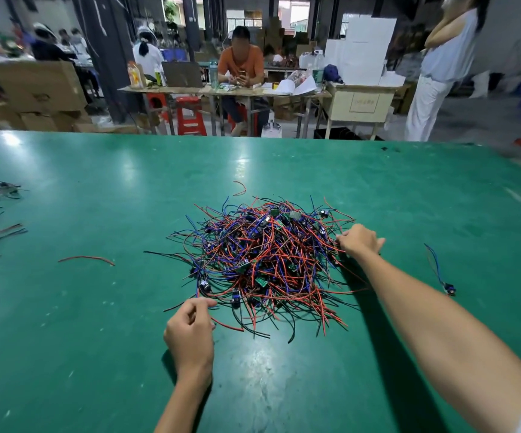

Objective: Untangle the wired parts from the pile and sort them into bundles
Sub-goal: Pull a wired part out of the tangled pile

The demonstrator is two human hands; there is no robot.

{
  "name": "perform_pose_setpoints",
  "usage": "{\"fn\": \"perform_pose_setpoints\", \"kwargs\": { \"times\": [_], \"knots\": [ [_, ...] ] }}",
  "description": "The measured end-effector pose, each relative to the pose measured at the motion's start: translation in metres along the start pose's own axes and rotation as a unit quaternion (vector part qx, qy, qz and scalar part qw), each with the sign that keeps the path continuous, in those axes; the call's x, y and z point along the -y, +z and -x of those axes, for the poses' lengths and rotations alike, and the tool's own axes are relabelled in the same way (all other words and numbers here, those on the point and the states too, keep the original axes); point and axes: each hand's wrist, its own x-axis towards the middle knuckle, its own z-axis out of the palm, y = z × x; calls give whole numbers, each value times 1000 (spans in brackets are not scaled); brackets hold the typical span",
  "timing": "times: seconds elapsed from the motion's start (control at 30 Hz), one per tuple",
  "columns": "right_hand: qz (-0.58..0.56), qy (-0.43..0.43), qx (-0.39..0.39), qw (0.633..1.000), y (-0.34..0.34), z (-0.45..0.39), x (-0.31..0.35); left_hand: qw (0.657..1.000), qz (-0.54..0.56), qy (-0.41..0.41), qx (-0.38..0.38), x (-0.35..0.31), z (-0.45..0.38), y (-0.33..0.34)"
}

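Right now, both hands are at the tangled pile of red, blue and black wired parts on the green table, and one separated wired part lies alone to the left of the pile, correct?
Not quite. The head view shows the separated blue-wired part lying alone to the right of the tangled pile of red, blue and black wired parts, beyond the right hand. The left hand is at the pile's near edge on the green table.
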Motion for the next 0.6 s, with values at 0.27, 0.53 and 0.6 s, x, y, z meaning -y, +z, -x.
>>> {"fn": "perform_pose_setpoints", "kwargs": {
  "times": [0.27, 0.53, 0.6],
  "knots": [
    [-76, 55, 5, 996, 0, 10, 3, 999, -18, 7, 42, 2, 4, -3],
    [-124, 82, -9, 989, 1, 13, 2, 995, -82, 31, 54, -1, 2, 9],
    [-152, 71, -40, 985, -10, 20, 5, 995, -84, 28, 53, 0, 1, 9]
  ]
}}
